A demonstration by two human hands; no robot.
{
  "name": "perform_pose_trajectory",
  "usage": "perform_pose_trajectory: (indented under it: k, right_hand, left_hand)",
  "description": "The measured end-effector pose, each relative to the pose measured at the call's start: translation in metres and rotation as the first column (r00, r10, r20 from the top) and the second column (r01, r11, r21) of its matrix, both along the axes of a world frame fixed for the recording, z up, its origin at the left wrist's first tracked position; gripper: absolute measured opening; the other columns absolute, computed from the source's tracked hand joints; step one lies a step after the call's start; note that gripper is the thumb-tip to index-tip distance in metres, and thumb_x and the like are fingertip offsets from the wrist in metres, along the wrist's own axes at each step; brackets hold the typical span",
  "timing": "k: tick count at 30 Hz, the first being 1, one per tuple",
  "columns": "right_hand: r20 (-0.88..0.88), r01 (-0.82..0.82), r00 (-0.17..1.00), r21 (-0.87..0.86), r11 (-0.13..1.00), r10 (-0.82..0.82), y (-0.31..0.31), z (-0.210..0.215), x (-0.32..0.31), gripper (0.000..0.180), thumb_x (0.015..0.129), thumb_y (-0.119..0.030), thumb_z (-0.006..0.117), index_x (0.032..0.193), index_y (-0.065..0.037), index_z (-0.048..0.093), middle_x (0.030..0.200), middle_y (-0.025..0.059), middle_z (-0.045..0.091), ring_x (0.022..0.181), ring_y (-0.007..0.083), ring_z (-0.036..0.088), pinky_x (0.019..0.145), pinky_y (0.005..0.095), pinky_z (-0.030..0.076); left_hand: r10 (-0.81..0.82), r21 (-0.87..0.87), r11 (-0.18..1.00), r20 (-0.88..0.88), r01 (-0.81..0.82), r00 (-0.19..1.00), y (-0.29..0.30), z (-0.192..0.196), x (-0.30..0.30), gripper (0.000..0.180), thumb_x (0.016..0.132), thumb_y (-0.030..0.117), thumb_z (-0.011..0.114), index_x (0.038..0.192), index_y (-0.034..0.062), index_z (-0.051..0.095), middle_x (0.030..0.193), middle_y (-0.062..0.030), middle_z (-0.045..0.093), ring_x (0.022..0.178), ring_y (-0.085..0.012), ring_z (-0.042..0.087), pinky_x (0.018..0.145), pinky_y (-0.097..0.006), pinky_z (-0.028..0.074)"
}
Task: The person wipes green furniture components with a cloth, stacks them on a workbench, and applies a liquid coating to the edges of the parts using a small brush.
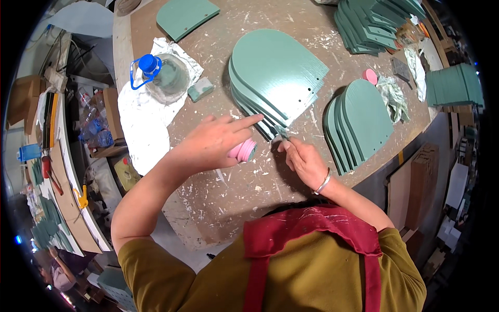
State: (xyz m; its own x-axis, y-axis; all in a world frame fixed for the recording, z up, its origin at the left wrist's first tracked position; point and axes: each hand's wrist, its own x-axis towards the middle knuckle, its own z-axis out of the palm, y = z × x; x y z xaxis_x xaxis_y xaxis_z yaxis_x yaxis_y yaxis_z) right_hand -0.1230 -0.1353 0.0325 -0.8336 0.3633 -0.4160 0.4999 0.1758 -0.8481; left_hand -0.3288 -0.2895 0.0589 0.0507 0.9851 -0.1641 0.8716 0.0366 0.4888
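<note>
My left hand (pixel 215 143) grips a small pink round pad (pixel 244 151), with the index finger stretched toward a stack of green arch-shaped boards (pixel 275 70). My right hand (pixel 304 161) has its fingers pinched at the near corner of that stack, where a thin tool tip shows; I cannot tell exactly what it holds. A metal bangle sits on that wrist. A second stack of the same green boards (pixel 361 122) lies just right of my right hand.
A clear plastic jug with a blue cap (pixel 163 75) rests on white cloth (pixel 143 122). A green sponge block (pixel 200 89), a single board (pixel 184 15), more board stacks (pixel 371 23) and a pink disc (pixel 370 76) lie on the paint-spattered table (pixel 228 192).
</note>
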Motion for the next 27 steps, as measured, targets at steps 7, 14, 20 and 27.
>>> perform_pose_trajectory:
  k: [7, 14, 20, 27]
  right_hand:
    - [0.098, -0.246, 0.964, 0.679, 0.692, 0.246, 0.003, -0.016, 0.002, 0.019, 0.095, -0.021, 0.051, 0.086, -0.006, 0.057, 0.060, 0.0192, 0.060, 0.056, 0.0394, 0.059, 0.056, 0.0444, 0.048]
    - [0.167, -0.308, 0.917, 0.874, 0.377, 0.362, 0.003, -0.013, 0.008, 0.013, 0.088, -0.015, 0.058, 0.097, -0.006, 0.058, 0.057, 0.0098, 0.060, 0.052, 0.0289, 0.061, 0.058, 0.0379, 0.049]
    - [0.084, -0.253, 0.932, 0.848, 0.466, 0.353, 0.001, 0.009, 0.001, 0.021, 0.088, -0.021, 0.060, 0.102, -0.005, 0.061, 0.061, 0.0101, 0.062, 0.054, 0.0272, 0.061, 0.061, 0.0372, 0.049]
    - [-0.083, -0.111, 0.939, 0.846, 0.522, 0.335, 0.009, 0.004, -0.002, 0.020, 0.088, -0.025, 0.063, 0.093, -0.006, 0.063, 0.061, 0.0096, 0.062, 0.052, 0.0285, 0.060, 0.061, 0.0383, 0.049]
  left_hand:
    - [-0.004, 0.005, 1.000, -0.012, 0.004, 1.000, -0.001, 0.000, 0.000, 0.033, 0.069, 0.017, 0.072, 0.097, 0.0087, 0.057, 0.148, -0.0023, 0.040, 0.096, -0.0291, 0.058, 0.080, -0.048, 0.046]
    - [-0.021, -0.009, 1.000, -0.025, 0.021, 0.999, -0.001, 0.001, 0.000, 0.036, 0.069, 0.020, 0.071, 0.100, 0.0083, 0.057, 0.151, -0.0029, 0.037, 0.098, -0.0285, 0.057, 0.080, -0.048, 0.046]
    - [-0.007, 0.007, 1.000, -0.006, 0.007, 1.000, -0.004, -0.003, 0.000, 0.041, 0.069, 0.020, 0.070, 0.106, 0.0094, 0.059, 0.151, -0.0030, 0.037, 0.097, -0.0281, 0.057, 0.080, -0.046, 0.045]
    - [-0.002, 0.027, 1.000, -0.018, 0.003, 1.000, -0.005, -0.005, 0.000, 0.041, 0.067, 0.023, 0.071, 0.104, 0.0092, 0.058, 0.152, -0.0008, 0.037, 0.094, -0.0255, 0.055, 0.077, -0.041, 0.042]
